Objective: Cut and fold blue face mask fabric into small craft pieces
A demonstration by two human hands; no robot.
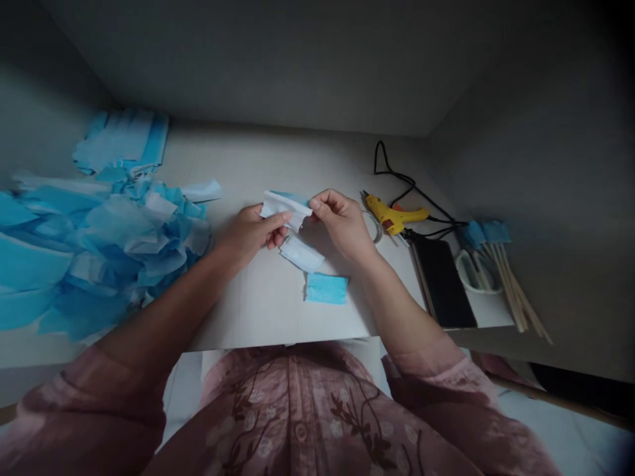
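A piece of thin fabric (286,207), white on the near face with some blue at its back edge, is stretched between my two hands above the table. My left hand (258,230) pinches its left side, thumb on top. At the right corner, my right hand (338,217) grips it between thumb and fingers. Just below, a folded pale blue-white piece (301,254) lies on the table. Nearer to me rests a small bright blue rectangle of fabric (326,289), flat.
Left, a loose heap of blue and white fabric (124,231) sits before a neater stack (124,139). To the right are a yellow glue gun (394,215) with black cord, a tape roll (372,226), a black phone-like slab (442,283), scissors handles (477,272) and blue-tipped sticks (510,284). Walls enclose the table.
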